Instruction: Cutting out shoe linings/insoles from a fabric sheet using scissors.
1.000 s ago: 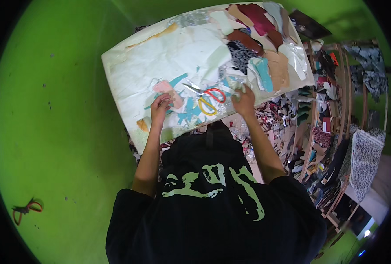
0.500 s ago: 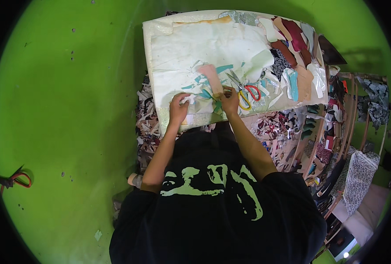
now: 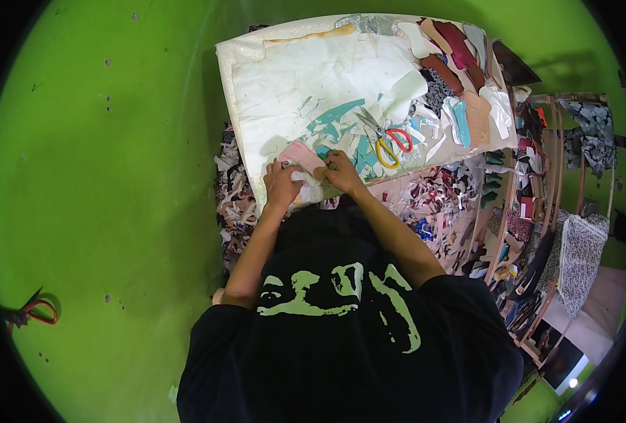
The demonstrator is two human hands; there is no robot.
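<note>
A pink strip [image 3: 303, 155], perhaps fabric or leather, lies slanted between my hands near the front edge of the white-covered table. At its left end my left hand [image 3: 281, 185] is closed, fingertips on the edge and thumb beneath. My right hand [image 3: 341, 173] pinches its lower right end; the fingers hide that corner. A small teal piece [image 3: 323, 151] shows beside the right fingertips. Scissors [image 3: 378, 132] with one red and one yellow handle lie to the right, blades apart, among teal and white scraps [image 3: 367, 153].
Stacked cut pieces [image 3: 476, 116] in tan, maroon, teal and white cover the table's right side. Below the front edge lies a heap of mixed scraps [image 3: 439, 197]. Wooden racks [image 3: 513, 201] stand at right. Another pair of scissors [image 3: 39, 310] hangs on the green wall at left.
The pink strip has come left and nearer, turning from steep to slanted. My right hand has moved left with it, and my left hand has come to its other end.
</note>
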